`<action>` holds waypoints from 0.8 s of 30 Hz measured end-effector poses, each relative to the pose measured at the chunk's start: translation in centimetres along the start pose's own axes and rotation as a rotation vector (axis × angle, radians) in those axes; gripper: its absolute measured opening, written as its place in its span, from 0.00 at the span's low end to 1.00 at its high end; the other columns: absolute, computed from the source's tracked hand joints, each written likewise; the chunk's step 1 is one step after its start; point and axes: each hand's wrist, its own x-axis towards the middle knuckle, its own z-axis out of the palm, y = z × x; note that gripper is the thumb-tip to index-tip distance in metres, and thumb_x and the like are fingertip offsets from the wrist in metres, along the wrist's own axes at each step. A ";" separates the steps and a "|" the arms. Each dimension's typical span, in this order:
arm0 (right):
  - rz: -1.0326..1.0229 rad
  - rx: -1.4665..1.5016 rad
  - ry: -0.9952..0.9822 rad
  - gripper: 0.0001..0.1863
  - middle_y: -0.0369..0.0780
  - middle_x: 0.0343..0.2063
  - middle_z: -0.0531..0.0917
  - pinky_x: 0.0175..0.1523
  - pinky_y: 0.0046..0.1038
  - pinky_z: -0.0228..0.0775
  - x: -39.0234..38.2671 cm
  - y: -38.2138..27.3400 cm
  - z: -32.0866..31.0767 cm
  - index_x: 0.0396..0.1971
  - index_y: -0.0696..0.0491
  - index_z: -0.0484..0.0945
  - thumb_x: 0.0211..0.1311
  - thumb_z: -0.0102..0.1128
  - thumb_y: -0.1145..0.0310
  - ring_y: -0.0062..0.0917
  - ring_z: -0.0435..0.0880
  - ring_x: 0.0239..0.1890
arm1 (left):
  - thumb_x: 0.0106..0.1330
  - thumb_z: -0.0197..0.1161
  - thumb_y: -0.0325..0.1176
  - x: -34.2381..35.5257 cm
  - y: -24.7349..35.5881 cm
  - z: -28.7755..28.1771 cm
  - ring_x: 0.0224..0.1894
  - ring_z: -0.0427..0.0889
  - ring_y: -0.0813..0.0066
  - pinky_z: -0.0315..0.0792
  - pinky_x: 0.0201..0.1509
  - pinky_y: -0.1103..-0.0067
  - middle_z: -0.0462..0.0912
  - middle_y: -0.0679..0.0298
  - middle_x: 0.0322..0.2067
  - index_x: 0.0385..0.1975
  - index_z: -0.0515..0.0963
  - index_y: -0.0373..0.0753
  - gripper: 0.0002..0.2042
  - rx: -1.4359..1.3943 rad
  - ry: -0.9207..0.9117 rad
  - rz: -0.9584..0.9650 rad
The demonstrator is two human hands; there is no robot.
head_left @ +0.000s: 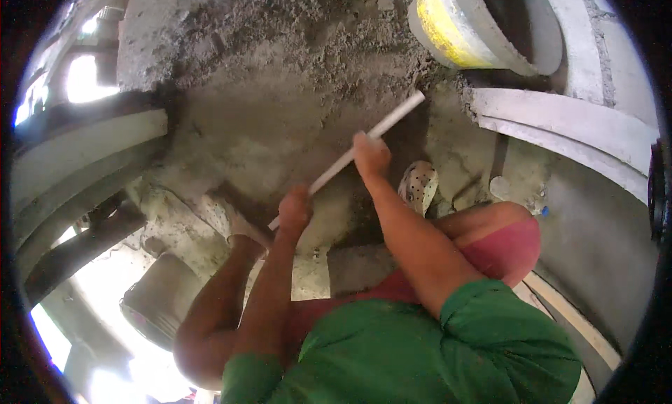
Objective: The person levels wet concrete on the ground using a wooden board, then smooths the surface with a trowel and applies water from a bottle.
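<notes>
A long pale straightedge bar (332, 171) lies slantwise over the wet mortar, its far end up to the right. My left hand (295, 209) is closed round it near its lower left end. Farther along, toward the upper right end, my right hand (371, 155) grips the same bar. Below and beyond the bar spreads grey mortar, smooth near it (245, 128) and rough and lumpy farther off (280, 26). Whether the bar's whole length touches the mortar, I cannot tell.
A yellow and white bucket (455, 27) stands at the far right by a pale ledge (560, 121). Another bucket (159, 295) is at my lower left. My clog-shod feet (418, 183) flank the work. A curved-looking sill (91, 138) borders the left; planks (574, 320) lie at right.
</notes>
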 end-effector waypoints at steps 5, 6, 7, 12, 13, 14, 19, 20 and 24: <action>-0.065 0.133 -0.025 0.18 0.52 0.28 0.83 0.46 0.43 0.76 -1.1 -9.6 8.2 0.25 0.57 0.83 0.51 0.58 0.55 0.48 0.84 0.37 | 0.58 0.60 0.34 -2.6 -0.6 -1.2 0.40 0.76 0.41 0.72 0.43 0.56 0.77 0.46 0.37 0.43 0.74 0.35 0.15 -0.153 0.108 -0.378; -0.024 0.001 -0.146 0.18 0.53 0.28 0.83 0.45 0.44 0.76 -0.8 -12.3 9.0 0.26 0.57 0.83 0.50 0.60 0.55 0.49 0.83 0.37 | 0.59 0.60 0.34 -3.3 -3.0 -0.3 0.41 0.76 0.40 0.71 0.44 0.56 0.76 0.45 0.39 0.43 0.73 0.33 0.15 -0.158 0.202 -0.344; -0.047 0.009 -0.178 0.18 0.53 0.28 0.83 0.45 0.44 0.76 -2.1 -14.3 9.7 0.26 0.57 0.83 0.50 0.60 0.55 0.49 0.83 0.37 | 0.60 0.59 0.34 -4.8 -5.5 -0.2 0.42 0.75 0.39 0.71 0.44 0.56 0.75 0.43 0.40 0.43 0.72 0.32 0.16 -0.152 0.314 -0.344; -0.357 0.025 -0.312 0.23 0.54 0.31 0.83 0.42 0.44 0.77 -2.7 -14.6 9.9 0.32 0.63 0.83 0.53 0.59 0.54 0.48 0.84 0.36 | 0.58 0.59 0.33 -4.3 -1.1 -0.3 0.44 0.74 0.39 0.70 0.46 0.56 0.73 0.42 0.43 0.43 0.70 0.29 0.17 -0.300 0.402 -0.444; -0.346 0.016 -0.293 0.23 0.54 0.31 0.83 0.42 0.44 0.77 -2.8 -14.6 9.8 0.32 0.63 0.83 0.53 0.59 0.54 0.48 0.84 0.36 | 0.57 0.59 0.32 -4.3 0.3 -1.0 0.45 0.74 0.40 0.69 0.46 0.57 0.73 0.42 0.45 0.43 0.70 0.28 0.17 0.036 0.406 -0.401; -0.340 0.018 -0.358 0.21 0.55 0.30 0.83 0.43 0.44 0.76 -2.9 -14.6 9.6 0.30 0.61 0.83 0.51 0.58 0.55 0.49 0.84 0.36 | 0.57 0.59 0.32 -4.5 0.2 -0.4 0.45 0.74 0.40 0.69 0.46 0.57 0.73 0.42 0.45 0.43 0.70 0.28 0.17 0.021 0.394 -0.383; -0.288 -0.054 -0.438 0.18 0.51 0.31 0.84 0.43 0.42 0.76 -1.3 -12.6 7.8 0.27 0.56 0.85 0.47 0.56 0.56 0.48 0.84 0.37 | 0.54 0.59 0.29 -4.1 1.2 2.4 0.43 0.74 0.42 0.70 0.46 0.59 0.73 0.45 0.41 0.46 0.70 0.32 0.18 0.091 0.186 -0.324; -0.326 -0.028 -0.413 0.17 0.48 0.30 0.85 0.42 0.43 0.76 -2.1 -12.8 7.3 0.25 0.54 0.85 0.48 0.56 0.56 0.47 0.84 0.35 | 0.55 0.59 0.29 -5.1 -0.5 4.6 0.42 0.74 0.44 0.70 0.46 0.60 0.73 0.47 0.41 0.46 0.70 0.33 0.18 -0.093 0.223 -0.359; -0.266 -0.135 -0.182 0.18 0.50 0.30 0.84 0.42 0.44 0.75 3.6 -3.5 0.7 0.28 0.56 0.82 0.54 0.58 0.53 0.48 0.83 0.37 | 0.59 0.59 0.32 0.2 9.3 5.9 0.46 0.76 0.51 0.72 0.49 0.62 0.73 0.50 0.44 0.48 0.70 0.35 0.17 -0.172 -0.198 -0.475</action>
